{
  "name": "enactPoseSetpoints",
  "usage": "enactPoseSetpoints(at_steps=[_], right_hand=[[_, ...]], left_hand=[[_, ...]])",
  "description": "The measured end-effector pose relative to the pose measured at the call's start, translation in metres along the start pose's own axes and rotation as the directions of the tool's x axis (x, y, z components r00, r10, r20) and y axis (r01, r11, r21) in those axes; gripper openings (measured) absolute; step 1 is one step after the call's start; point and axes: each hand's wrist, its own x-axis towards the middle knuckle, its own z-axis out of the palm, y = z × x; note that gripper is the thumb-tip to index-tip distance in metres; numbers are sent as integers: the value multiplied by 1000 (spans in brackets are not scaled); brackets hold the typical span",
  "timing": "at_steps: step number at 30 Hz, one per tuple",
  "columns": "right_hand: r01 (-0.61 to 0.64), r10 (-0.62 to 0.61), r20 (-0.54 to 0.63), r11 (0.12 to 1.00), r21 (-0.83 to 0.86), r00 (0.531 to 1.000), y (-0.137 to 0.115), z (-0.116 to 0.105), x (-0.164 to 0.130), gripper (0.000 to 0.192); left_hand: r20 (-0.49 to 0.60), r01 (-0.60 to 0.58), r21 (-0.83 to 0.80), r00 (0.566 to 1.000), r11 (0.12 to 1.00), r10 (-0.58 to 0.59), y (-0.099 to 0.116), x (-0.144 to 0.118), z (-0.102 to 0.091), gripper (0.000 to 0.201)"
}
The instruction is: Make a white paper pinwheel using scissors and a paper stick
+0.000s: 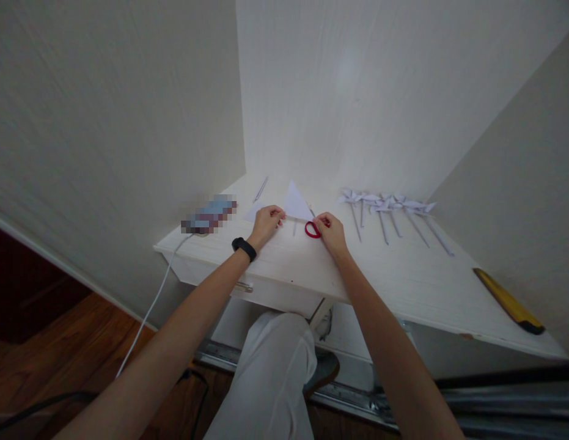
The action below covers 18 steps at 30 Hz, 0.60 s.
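Head view: white counter (403, 275) set in a wall corner, mid-frame. Left hand (266, 223), black band on the wrist, pinches the lower left edge of a white paper triangle (296, 203) standing at frame centre. Right hand (332, 232) grips red-handled scissors (312, 229) just right of the paper. Row of paper pinwheels (389, 211) lies right of centre. Yellow ruler (508, 300) at far right. White cable (149, 311) hangs off the counter's left edge.
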Motion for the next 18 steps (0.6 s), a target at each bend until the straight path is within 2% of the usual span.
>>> enactPoseSetpoints(at_steps=[18], right_hand=[[-15,15,-4,1000,-4,1000,-3,-1,-1,16]], left_hand=[[19,2,30,1000,1000,-3,-2,-1,0,14]])
